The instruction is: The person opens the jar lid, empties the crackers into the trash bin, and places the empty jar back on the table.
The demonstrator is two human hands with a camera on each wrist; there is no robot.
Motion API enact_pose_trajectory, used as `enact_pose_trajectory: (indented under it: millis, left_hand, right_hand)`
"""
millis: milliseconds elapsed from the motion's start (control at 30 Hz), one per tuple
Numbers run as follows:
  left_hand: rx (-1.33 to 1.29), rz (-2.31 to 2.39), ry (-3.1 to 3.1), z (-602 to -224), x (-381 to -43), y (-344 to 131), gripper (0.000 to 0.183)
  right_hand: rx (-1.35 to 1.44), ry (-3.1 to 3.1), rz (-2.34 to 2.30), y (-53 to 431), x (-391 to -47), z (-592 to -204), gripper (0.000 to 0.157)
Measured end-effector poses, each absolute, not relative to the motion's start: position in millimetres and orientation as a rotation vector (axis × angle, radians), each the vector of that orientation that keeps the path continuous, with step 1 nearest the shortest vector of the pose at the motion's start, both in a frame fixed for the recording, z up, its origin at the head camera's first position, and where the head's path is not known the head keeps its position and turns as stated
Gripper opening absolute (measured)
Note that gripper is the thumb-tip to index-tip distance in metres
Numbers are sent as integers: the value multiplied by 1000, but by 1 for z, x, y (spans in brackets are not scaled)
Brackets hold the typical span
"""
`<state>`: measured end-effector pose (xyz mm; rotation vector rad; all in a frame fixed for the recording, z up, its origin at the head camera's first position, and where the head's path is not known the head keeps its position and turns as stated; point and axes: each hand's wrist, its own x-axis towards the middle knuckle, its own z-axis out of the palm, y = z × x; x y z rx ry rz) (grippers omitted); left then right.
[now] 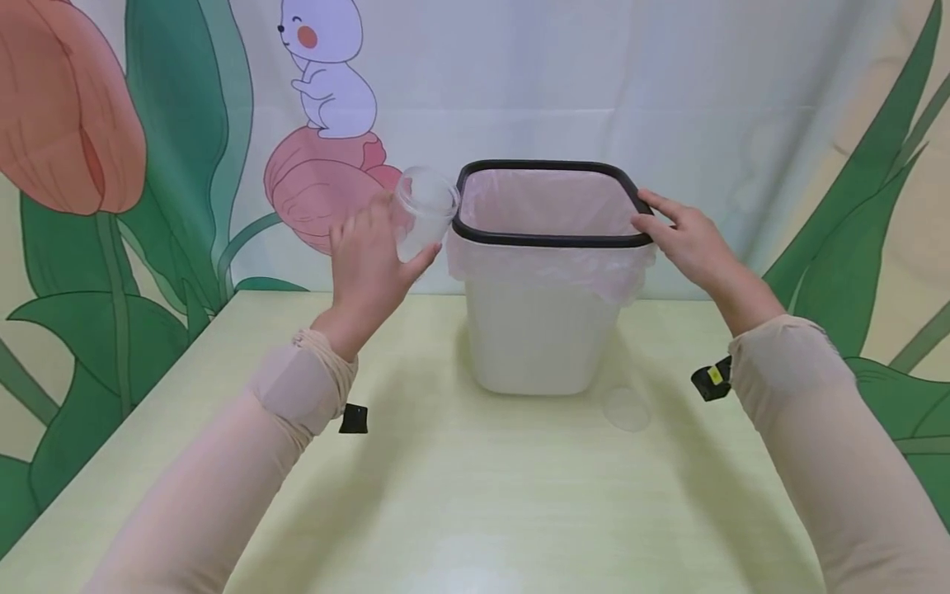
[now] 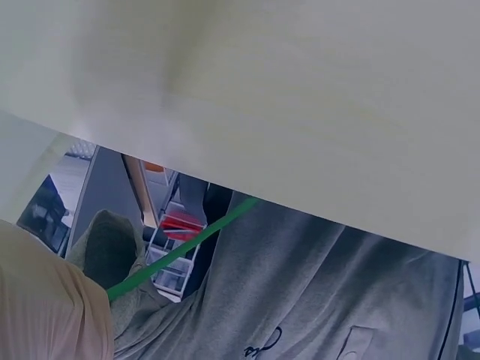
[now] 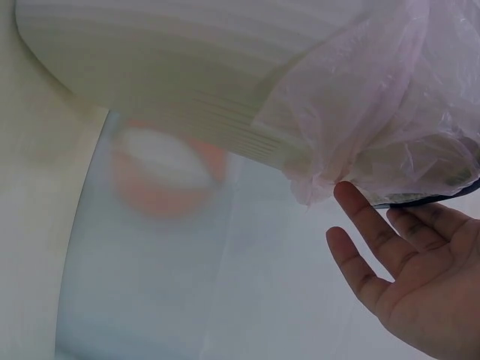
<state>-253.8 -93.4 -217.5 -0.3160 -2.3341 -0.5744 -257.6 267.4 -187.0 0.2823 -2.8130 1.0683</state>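
My left hand [image 1: 374, 260] grips a clear plastic jar [image 1: 425, 235] with a ringed rim, just left of the bin and about level with its top. The white trash bin [image 1: 538, 330] stands upright on the table, with a black rim [image 1: 549, 240] and a pale pink bag [image 1: 549, 198] lining it and folded over the outside. At the bin's right corner, my right hand [image 1: 686, 235] rests its thumb and fingers on the rim. In the right wrist view, its fingers [image 3: 367, 229] look fairly straight, near the bag's gathered edge. Neither left hand nor jar shows in the left wrist view.
A thin transparent disc [image 1: 626, 410] lies on the table [image 1: 482, 495], near the bin's right base. Behind the table hangs a printed curtain [image 1: 690, 74] with tulips and a white animal. The left wrist view shows a person's grey clothing [image 2: 300, 285] beyond the table edge.
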Motion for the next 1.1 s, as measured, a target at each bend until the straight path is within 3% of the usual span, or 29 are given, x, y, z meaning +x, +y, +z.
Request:
enact_pose_trajectory:
  millis: [533,1100]
  left_hand:
    - [-316,-1137,-2370,-244,-236,-90,62]
    - [-461,-1359,-2406,-282,-207,-75,72]
  right_hand:
    - [281,-2811,1076,267,-257,-183,63]
    - [278,-2817,1085,267,-258,-181,63]
